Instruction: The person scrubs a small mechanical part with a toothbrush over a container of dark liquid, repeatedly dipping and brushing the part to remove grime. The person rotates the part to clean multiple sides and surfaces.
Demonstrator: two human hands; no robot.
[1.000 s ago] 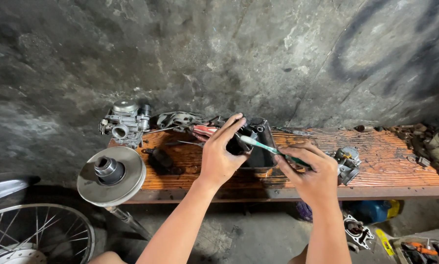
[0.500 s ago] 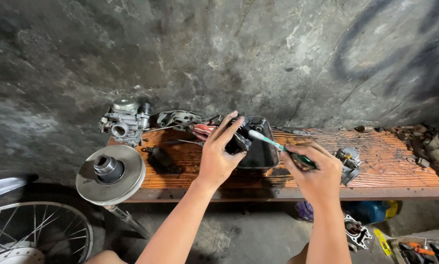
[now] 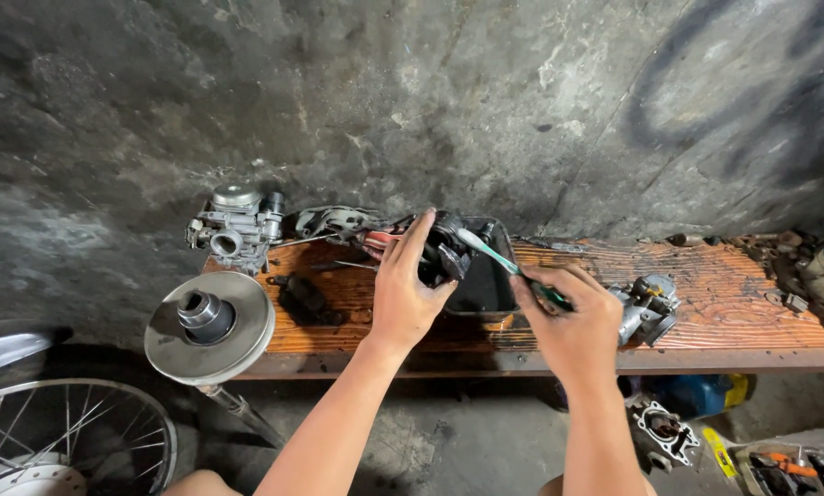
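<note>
The left hand (image 3: pixel 403 294) was clamped on a small dark metal part (image 3: pixel 441 257) above the black tray (image 3: pixel 485 296) near the bench's (image 3: pixel 724 317) back edge; the right hand (image 3: pixel 572 317) was closed on a green-handled brush (image 3: pixel 504 262); the part looked rigid, greasy and slippery, best held by its body; the tray's contents could not be told.

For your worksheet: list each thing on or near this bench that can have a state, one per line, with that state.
Left hand: gripping a dark part over the black tray.
Dark part: held up, brush head against it.
Toothbrush: held, tilted.
Right hand: closed on the toothbrush.
Black tray: flat on the bench.
Carburetor: resting, untouched.
Pulley disc: overhanging the bench edge.
</note>
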